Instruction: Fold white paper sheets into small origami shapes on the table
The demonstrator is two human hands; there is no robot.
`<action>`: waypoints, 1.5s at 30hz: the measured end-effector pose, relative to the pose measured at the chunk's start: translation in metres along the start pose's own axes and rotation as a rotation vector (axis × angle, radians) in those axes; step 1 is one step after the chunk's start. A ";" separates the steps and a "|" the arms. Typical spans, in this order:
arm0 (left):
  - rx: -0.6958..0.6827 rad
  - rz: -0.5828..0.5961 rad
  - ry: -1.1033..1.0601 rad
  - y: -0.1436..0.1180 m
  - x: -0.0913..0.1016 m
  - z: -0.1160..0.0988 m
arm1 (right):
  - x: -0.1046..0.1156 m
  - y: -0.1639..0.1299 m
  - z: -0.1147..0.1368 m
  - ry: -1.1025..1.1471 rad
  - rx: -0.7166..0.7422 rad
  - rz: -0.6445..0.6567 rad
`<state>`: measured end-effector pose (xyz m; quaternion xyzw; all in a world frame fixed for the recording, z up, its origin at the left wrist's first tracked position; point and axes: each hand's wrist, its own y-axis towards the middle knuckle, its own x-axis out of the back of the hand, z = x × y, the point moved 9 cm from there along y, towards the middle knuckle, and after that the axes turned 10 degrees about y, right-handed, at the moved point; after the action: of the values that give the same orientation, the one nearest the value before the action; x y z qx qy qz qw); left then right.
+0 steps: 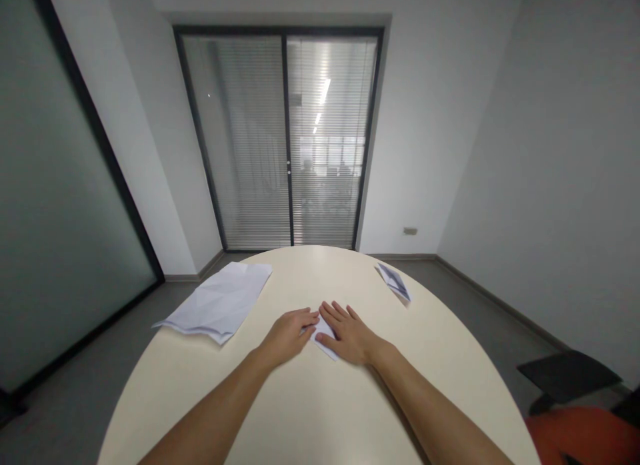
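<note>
A small folded piece of white paper lies on the table between my two hands, partly covered by them. My left hand grips its left edge, with the thumb low and the fingers curled over the far side. Flat on the right part of the paper rests my right hand, its fingers stretched out and a little apart, the thumb pointing left across the sheet.
A stack of creased white sheets sits at the left edge of the round cream table. Toward the far right edge lies a folded paper with dark print. A chair with a red seat and black armrest stands at lower right.
</note>
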<state>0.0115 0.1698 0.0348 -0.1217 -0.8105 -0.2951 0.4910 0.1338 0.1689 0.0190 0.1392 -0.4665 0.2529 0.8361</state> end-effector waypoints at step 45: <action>0.096 -0.057 0.156 -0.001 0.004 0.011 | 0.051 -0.004 -0.008 -0.110 -0.076 -0.408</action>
<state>0.0011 0.1756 0.0346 -0.0515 -0.7862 -0.2784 0.5493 0.1638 0.1843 0.0578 0.2128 -0.4830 0.0527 0.8478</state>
